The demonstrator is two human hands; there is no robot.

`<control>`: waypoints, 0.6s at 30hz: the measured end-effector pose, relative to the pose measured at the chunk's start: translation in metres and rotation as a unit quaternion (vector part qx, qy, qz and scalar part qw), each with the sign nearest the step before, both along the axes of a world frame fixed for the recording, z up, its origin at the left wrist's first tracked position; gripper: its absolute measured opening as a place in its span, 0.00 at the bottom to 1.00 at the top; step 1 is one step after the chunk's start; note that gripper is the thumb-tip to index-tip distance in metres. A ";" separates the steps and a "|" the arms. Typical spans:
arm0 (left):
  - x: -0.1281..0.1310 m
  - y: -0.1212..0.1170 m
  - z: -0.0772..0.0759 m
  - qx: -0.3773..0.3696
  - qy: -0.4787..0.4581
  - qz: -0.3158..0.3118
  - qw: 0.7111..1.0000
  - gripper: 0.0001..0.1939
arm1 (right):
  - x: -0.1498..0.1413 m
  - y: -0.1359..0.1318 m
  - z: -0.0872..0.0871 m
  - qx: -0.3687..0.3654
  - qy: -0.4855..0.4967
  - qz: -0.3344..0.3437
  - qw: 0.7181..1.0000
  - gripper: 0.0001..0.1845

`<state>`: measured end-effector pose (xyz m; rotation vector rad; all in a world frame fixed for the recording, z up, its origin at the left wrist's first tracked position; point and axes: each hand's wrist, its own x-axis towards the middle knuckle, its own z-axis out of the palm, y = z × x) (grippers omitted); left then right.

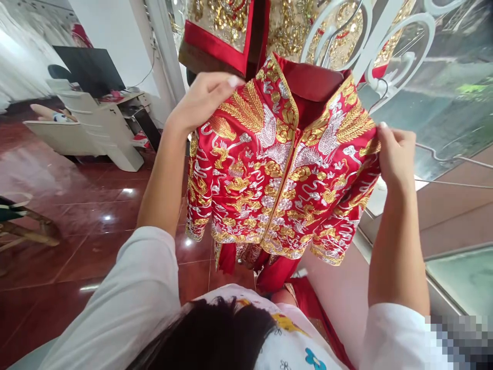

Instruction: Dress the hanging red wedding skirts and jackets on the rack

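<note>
A red jacket (246, 174) with gold and silver embroidery hangs spread in front of me, its stand-up collar at the top and a zipper down the front. My left hand (208, 97) is closed on its shoulder at the left, thumb lying over the cloth. At the other shoulder my right hand (396, 154) pinches the fabric between thumb and fingers. Both sleeves hang down at the sides. Below the hem, more red cloth (275, 272) shows, partly hidden by the jacket.
Behind the jacket hangs a gold-sequined garment (227, 31) with red trim. A white scrolled metal rack (365, 56) stands by the window (454, 103). To the left are a desk with a monitor (90, 72), a pale chair (61, 134) and a red tiled floor (96, 241).
</note>
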<state>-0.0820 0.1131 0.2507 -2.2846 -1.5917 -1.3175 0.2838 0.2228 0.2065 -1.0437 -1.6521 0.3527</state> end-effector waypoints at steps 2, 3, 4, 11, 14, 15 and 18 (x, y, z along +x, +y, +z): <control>0.024 0.014 0.016 0.018 0.025 -0.009 0.999 0.21 | -0.007 -0.004 0.007 0.098 -0.080 -0.002 0.992 0.22; 0.034 0.021 0.021 0.021 0.027 0.005 0.999 0.21 | -0.009 -0.005 0.009 0.124 -0.104 -0.003 0.987 0.22; 0.043 0.028 0.025 0.021 0.025 0.019 0.999 0.21 | -0.010 -0.003 0.010 0.131 -0.113 -0.002 0.985 0.22; 0.055 0.046 0.032 0.027 -0.029 0.040 0.998 0.26 | 0.005 0.009 0.003 -0.151 0.041 0.192 0.969 0.34; 0.054 0.048 0.039 -0.035 0.016 0.064 0.997 0.27 | 0.006 0.003 0.004 -0.050 -0.027 0.109 0.992 0.29; 0.055 0.049 0.040 -0.047 0.027 0.077 0.996 0.28 | 0.008 0.001 0.006 0.023 -0.062 0.053 0.996 0.26; 0.059 0.052 0.038 -0.041 0.042 0.110 0.992 0.28 | 0.017 0.005 0.011 0.153 -0.123 -0.112 0.974 0.15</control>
